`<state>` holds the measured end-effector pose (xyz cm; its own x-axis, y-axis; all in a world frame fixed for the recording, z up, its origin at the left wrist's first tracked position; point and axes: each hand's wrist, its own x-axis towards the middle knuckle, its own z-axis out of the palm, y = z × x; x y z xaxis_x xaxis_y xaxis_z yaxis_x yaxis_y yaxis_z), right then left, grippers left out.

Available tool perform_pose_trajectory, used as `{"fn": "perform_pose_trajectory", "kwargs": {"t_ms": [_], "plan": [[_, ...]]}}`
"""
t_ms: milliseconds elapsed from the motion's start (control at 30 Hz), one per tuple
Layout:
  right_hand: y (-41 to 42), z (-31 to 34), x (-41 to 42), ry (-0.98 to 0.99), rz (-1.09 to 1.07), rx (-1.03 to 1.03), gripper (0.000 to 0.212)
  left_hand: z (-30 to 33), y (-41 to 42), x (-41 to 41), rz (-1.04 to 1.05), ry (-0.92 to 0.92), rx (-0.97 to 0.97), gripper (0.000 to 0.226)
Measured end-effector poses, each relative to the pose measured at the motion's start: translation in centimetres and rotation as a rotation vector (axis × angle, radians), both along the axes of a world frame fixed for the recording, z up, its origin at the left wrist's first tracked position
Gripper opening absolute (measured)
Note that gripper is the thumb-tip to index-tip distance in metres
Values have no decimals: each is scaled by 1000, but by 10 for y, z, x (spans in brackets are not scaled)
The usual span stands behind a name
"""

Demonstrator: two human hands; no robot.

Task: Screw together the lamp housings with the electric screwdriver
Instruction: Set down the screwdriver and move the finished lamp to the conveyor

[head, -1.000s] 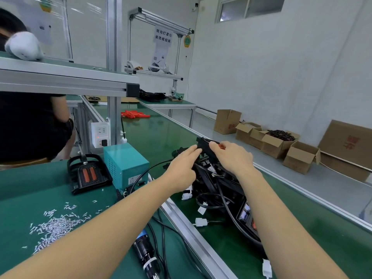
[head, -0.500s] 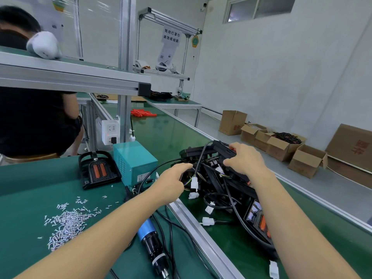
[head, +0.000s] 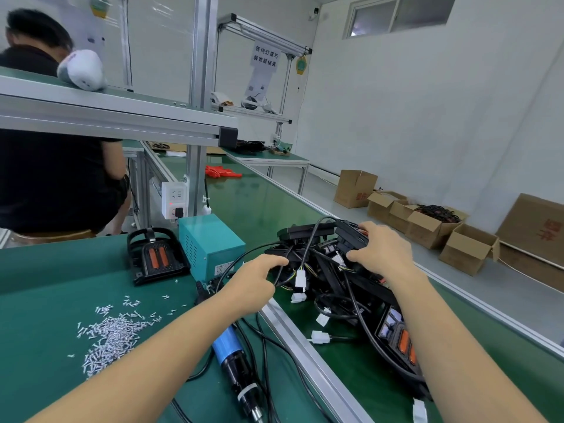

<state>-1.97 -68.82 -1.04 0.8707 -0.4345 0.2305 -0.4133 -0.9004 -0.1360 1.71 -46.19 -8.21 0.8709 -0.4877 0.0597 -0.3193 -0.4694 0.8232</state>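
The green counter (head: 45, 300) carries a heap of loose silver screws (head: 113, 331) well to the left of the left hand (head: 250, 288). Beyond that hand stand a teal power box (head: 210, 248) and a black lamp housing (head: 155, 259). Under its forearm lies the electric screwdriver (head: 235, 364). A tangled pile of black housings (head: 351, 288) with white connectors lies under the right hand (head: 381, 248).

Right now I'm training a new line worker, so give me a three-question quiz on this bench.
1. True or false: the electric screwdriver is in a hand.
2. Which hand grips the topmost lamp housing? A) left B) right
3. Fill in: the loose screws lie to the ___ of the screwdriver.

Key: 1 false, it lies on the bench; 2 B, the right hand; 3 left.
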Motion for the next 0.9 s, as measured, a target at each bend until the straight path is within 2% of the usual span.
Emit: {"fn": "perform_pose_trajectory", "kwargs": {"t_ms": [167, 300, 467, 700, 800, 900], "plan": [[7, -1, 3, 8, 2, -59, 56, -2, 7, -3, -8, 40, 11, 73], [16, 0, 7, -13, 15, -102, 68, -2, 11, -4, -3, 74, 9, 78], [27, -2, 11, 25, 77, -29, 67, 0, 21, -7, 13, 16, 43, 76], [34, -2, 7, -35, 55, -86, 68, -5, 40, -9, 36, 1, 65, 79], [56, -8, 8, -99, 151, -126, 68, -10, 47, -7, 47, -8, 69, 79], [85, -23, 10, -54, 278, -94, 68, -17, 61, -8, 52, -26, 101, 79]]}}
